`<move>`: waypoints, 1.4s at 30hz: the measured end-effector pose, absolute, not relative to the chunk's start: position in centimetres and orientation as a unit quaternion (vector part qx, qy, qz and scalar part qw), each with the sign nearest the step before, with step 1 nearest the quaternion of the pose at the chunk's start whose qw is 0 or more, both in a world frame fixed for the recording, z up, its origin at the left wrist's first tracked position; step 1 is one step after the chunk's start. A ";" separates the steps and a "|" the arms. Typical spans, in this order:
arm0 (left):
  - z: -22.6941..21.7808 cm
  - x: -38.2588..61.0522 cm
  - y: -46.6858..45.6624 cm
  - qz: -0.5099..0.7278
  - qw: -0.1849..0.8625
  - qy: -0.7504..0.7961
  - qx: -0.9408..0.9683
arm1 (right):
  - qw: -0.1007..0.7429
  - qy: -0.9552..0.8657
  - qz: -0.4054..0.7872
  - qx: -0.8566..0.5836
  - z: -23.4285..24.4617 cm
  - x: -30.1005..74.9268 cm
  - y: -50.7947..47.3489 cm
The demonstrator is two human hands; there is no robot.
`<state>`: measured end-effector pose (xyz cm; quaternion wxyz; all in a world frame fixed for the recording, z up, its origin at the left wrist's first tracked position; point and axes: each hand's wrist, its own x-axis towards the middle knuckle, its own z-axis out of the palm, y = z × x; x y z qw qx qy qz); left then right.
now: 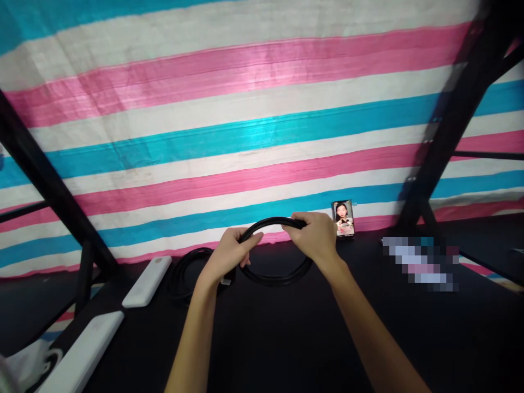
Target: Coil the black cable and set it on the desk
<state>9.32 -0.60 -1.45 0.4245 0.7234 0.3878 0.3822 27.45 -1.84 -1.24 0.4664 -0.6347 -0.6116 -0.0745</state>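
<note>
A black cable (278, 282) is wound into a round coil and held up above the dark table. My left hand (230, 252) grips the coil's left side, thumb lying along the strands. On the opposite side, my right hand (317, 234) is closed around the upper right of the same coil. Behind my left wrist a second black cable coil (178, 273) rests on the table. A light-coloured metal plug (226, 281) shows just beside that wrist; which cable it belongs to I cannot tell.
Two white oblong devices (148, 281) lie at the left, near a white plug-like object (28, 360). A lit phone (344, 219) leans at the back. Something blurred out (421, 263) lies at the right. Black frame posts (446, 125) and a striped sheet (245, 136) stand behind.
</note>
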 end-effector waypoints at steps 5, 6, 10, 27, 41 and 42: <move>-1.3 9.6 -1.0 0.441 0.451 0.391 0.670 | 0.532 -0.618 0.011 -0.579 -1.8 26.8 -1.5; -1.3 9.6 -1.1 0.440 0.462 0.384 0.668 | 0.535 -0.622 0.026 -0.571 -1.9 26.8 -1.4; -0.9 9.3 -1.4 0.401 0.538 0.309 0.674 | 0.536 -0.632 0.064 -0.556 -2.0 27.0 -1.2; -4.4 11.0 3.6 0.430 0.649 0.337 0.530 | 0.493 -0.647 0.252 -0.524 -6.0 28.2 3.3; -13.9 13.1 6.6 0.338 0.353 0.598 0.635 | 0.303 -0.596 0.277 -0.690 -14.0 30.2 7.8; -14.2 13.1 6.7 0.330 0.326 0.609 0.643 | 0.296 -0.593 0.275 -0.697 -14.6 30.2 8.0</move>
